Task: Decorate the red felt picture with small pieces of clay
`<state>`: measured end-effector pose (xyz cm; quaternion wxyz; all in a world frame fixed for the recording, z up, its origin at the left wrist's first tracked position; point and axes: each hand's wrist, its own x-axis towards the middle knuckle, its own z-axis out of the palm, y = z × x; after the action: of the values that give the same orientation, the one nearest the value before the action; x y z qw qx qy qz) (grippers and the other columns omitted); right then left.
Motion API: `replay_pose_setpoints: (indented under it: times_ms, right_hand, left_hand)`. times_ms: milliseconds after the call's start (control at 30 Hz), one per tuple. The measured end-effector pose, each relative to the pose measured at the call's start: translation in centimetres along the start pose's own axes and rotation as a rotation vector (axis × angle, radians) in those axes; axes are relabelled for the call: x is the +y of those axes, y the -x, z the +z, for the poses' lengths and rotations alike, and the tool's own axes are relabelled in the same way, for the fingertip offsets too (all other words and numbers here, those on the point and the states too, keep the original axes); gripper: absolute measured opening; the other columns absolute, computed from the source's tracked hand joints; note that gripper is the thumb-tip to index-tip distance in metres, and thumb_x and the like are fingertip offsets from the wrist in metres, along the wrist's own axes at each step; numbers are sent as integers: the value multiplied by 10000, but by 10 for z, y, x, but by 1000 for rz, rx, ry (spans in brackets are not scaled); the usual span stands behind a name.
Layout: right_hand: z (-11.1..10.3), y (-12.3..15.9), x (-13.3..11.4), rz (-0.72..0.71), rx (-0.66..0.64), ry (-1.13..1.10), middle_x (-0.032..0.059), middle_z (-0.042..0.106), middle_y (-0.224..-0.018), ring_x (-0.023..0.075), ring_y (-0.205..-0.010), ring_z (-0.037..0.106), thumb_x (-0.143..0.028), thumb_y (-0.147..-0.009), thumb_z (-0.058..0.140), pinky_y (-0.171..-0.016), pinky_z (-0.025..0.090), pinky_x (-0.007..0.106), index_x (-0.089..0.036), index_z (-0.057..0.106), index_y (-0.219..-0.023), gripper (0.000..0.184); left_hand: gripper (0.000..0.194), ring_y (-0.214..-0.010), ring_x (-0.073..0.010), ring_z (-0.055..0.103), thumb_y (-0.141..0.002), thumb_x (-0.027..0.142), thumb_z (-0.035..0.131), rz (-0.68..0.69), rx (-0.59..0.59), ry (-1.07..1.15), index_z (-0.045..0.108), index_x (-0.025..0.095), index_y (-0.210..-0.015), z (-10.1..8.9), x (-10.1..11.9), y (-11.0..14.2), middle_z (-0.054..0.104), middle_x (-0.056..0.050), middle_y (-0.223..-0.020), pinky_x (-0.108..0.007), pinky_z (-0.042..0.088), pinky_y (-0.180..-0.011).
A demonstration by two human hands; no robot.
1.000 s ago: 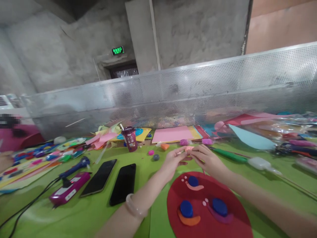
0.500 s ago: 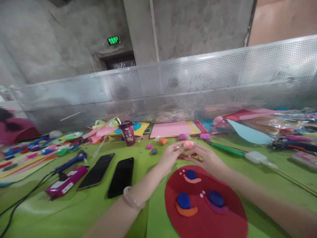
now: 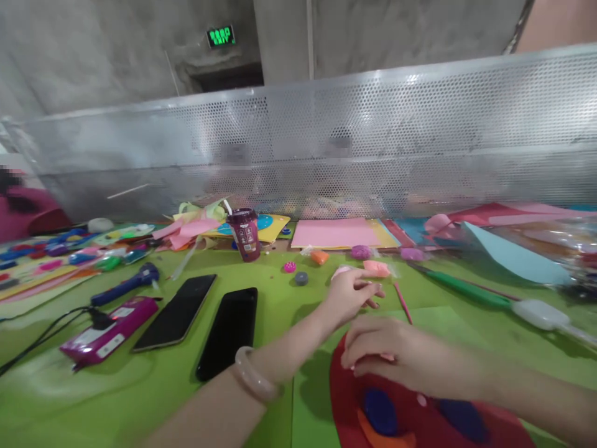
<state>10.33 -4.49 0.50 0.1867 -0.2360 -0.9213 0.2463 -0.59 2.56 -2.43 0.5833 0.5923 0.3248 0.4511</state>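
My left hand (image 3: pixel 349 295) hovers over the green table with its fingers stretched forward and apart, just in front of an orange-pink clay packet (image 3: pixel 379 268). On its wrist is a pale bangle (image 3: pixel 254 375). My right hand (image 3: pixel 396 351) is over the upper part of a red paper circle (image 3: pixel 352 407), its fingers bent together; what they pinch, if anything, is hidden. A bit of pink shows between the fingers. On the circle lie blue discs (image 3: pixel 380 410) and an orange strip (image 3: pixel 387 438). Green paper (image 3: pixel 310 404) lies under the circle.
Two phones (image 3: pixel 228 333) and a magenta power bank (image 3: pixel 109 330) with a cable lie left. A purple cup (image 3: pixel 245 235) stands at the back beside coloured paper (image 3: pixel 333 233). A pink stick (image 3: pixel 403 303) and a green-handled tool (image 3: pixel 466 288) lie right. Perforated metal panels (image 3: pixel 298 143) stand behind.
My hands have parted from around the pink clay at the back. The right has come down over the red circle; the left has spread its fingers. The view has tilted down and shifted left.
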Motion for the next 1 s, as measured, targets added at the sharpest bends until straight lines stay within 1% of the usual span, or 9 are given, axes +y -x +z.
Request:
replay_pose_setpoints:
  times_ms: [67,167,267,367,433,533,700,867,1000]
  right_hand:
    - [-4,-7,1,5,-85,-67,1,628,-828,111,-809,585,-102,-800,597,-730,475,189,-205,664,-828,126]
    - [-9,-14,2,67,-154,-124,-19,609,-735,113,-755,572,-143,-737,678,-665,474,184,-202,650,-741,66]
    - [-12,-18,2,98,-255,-146,-2,583,-804,109,-802,557,-147,-784,634,-708,474,191,-192,660,-787,52]
    - [-13,-18,3,99,-315,-182,25,557,-884,106,-861,550,-146,-834,570,-783,468,204,-175,682,-848,117]
    - [-11,-18,6,109,-327,-200,32,548,-897,104,-874,550,-146,-843,555,-814,459,206,-168,693,-856,141]
    - [-8,-16,12,117,-339,-238,27,538,-891,90,-855,556,-136,-852,532,-804,461,186,-165,697,-869,168]
    - [-6,-14,16,141,-345,-251,6,547,-907,79,-867,560,-142,-842,555,-817,449,165,-203,695,-882,158]
    - [-8,-14,15,109,-361,-257,2,594,-895,84,-874,568,-138,-866,514,-754,464,154,-216,689,-895,194]
    - [-9,-15,14,77,-357,-244,-5,631,-886,91,-904,564,-151,-882,490,-766,460,166,-216,670,-940,199]
  left_hand:
    - [211,-480,-99,575,-749,97,580,-18,-10,-2,640,108,-951,-1,-5,-2,666,-60,-684,-230,475,-496]
    - [173,-439,-73,544,-759,86,567,-43,-34,11,635,113,-915,-3,-9,-4,638,-33,-637,-206,468,-468]
    - [120,-480,-62,551,-776,75,538,-31,-29,-15,616,110,-861,-5,-6,-3,612,-12,-640,-185,484,-485]
    - [78,-539,-64,571,-796,95,525,-3,-7,-87,598,108,-820,-8,-1,-2,606,-15,-668,-183,503,-523]
    - [91,-557,-69,580,-805,105,514,8,-28,-123,602,111,-827,-9,2,-1,618,-27,-696,-192,510,-544]
    - [94,-559,-73,580,-804,106,516,10,-36,-163,605,104,-833,-10,3,0,632,-43,-714,-204,513,-560]
    - [77,-542,-67,575,-793,118,544,-3,-45,-157,600,107,-845,-11,3,0,637,-34,-688,-200,506,-573]
    - [93,-544,-66,578,-795,121,546,14,-56,-149,602,96,-865,-12,4,2,637,-46,-691,-193,501,-572]
    - [93,-558,-71,580,-793,120,546,24,-58,-139,603,93,-862,-13,2,1,636,-51,-696,-199,509,-574]
